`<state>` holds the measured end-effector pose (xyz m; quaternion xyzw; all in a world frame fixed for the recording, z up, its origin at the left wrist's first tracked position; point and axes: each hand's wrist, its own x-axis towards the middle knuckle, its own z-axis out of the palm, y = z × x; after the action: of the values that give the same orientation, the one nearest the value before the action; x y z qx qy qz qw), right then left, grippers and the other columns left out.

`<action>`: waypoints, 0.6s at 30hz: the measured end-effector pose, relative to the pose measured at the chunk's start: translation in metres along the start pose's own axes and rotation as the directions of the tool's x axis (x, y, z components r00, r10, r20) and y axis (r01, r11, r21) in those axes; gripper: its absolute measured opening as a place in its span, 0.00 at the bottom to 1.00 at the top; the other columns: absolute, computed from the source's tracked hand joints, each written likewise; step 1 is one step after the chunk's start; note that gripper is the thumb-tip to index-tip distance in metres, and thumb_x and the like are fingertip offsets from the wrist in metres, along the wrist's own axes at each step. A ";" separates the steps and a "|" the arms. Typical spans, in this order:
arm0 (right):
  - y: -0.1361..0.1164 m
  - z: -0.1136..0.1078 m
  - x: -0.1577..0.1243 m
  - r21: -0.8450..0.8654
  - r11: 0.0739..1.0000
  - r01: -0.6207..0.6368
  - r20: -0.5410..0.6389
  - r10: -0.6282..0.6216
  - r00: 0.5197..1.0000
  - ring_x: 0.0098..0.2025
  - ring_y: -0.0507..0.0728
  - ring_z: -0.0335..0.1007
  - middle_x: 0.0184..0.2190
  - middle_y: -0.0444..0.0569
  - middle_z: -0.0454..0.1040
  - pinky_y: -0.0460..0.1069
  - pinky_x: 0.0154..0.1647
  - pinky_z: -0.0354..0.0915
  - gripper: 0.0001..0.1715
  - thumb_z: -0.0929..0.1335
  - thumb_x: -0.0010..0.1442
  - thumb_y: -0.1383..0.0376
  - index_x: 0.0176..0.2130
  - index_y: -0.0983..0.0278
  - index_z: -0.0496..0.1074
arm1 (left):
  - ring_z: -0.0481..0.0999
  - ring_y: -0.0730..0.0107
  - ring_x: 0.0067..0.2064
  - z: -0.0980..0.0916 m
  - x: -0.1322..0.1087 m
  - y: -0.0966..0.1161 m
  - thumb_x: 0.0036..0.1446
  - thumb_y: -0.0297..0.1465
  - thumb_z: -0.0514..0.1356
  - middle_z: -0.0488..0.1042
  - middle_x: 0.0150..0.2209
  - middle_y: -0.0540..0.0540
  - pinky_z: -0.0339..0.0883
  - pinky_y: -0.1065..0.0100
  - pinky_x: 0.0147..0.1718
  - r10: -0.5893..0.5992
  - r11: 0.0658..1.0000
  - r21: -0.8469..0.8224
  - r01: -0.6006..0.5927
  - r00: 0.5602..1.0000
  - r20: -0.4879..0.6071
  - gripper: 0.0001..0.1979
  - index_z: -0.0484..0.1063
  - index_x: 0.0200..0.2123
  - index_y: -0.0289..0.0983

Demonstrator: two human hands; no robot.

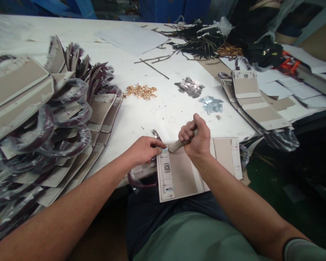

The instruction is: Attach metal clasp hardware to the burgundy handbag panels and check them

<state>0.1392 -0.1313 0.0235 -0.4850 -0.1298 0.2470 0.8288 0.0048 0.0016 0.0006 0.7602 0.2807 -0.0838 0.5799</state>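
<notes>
A beige handbag panel (pixel 183 174) lies across my lap and the table's front edge, with small metal fittings along its left strip. My left hand (pixel 146 150) is closed at the panel's upper left corner, thumb and index finger pinching at a small metal plate (pixel 165 149). Wrapped in my right fist (pixel 197 136) is a tool with a thick greyish handle (pixel 177 145). It slants down to the left, its lower end at the panel beside that plate; its tip is too small to make out. A metal strip with holes (pixel 156 135) shows just behind my left fingers.
Plastic-wrapped bag pieces (pixel 70 119) are piled at the left. Gold-coloured fasteners (pixel 141 91), dark metal plates (pixel 190 87) and lighter plates (pixel 211 105) lie in heaps on the white table (pixel 152 117). More panels (pixel 256 98) stack at the right; black tasselled strips (pixel 198 41) lie behind.
</notes>
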 end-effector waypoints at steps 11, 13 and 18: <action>0.013 -0.015 0.015 0.256 0.964 -0.067 -0.073 0.088 0.993 0.15 0.47 0.45 0.15 0.33 0.48 0.45 0.15 0.51 0.25 0.74 0.55 0.55 0.22 0.60 0.58 | 0.65 0.76 0.18 -0.001 0.004 -0.006 0.56 0.30 0.63 0.74 0.24 0.51 0.61 0.72 0.16 -0.018 1.000 -0.016 0.018 1.000 0.013 0.15 0.84 0.46 0.39; 0.015 -0.016 0.016 0.250 0.966 -0.062 -0.084 0.086 0.993 0.15 0.47 0.45 0.15 0.33 0.47 0.45 0.15 0.51 0.25 0.73 0.55 0.54 0.22 0.60 0.57 | 0.65 0.76 0.18 0.000 0.004 -0.008 0.55 0.29 0.63 0.73 0.24 0.52 0.61 0.72 0.16 -0.013 1.000 -0.024 0.013 1.000 0.008 0.15 0.84 0.45 0.39; 0.015 -0.007 0.005 0.153 0.988 -0.009 -0.033 0.015 0.999 0.15 0.48 0.45 0.16 0.34 0.48 0.45 0.16 0.52 0.26 0.72 0.59 0.52 0.23 0.59 0.56 | 0.68 0.74 0.21 0.001 0.005 -0.010 0.53 0.28 0.63 0.74 0.29 0.51 0.66 0.70 0.17 -0.012 0.998 -0.055 0.012 1.000 0.004 0.14 0.82 0.43 0.39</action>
<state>0.1427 -0.1274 0.0072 -0.4250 -0.0932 0.2527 0.8642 0.0038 0.0042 -0.0106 0.7421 0.2863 -0.0809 0.6006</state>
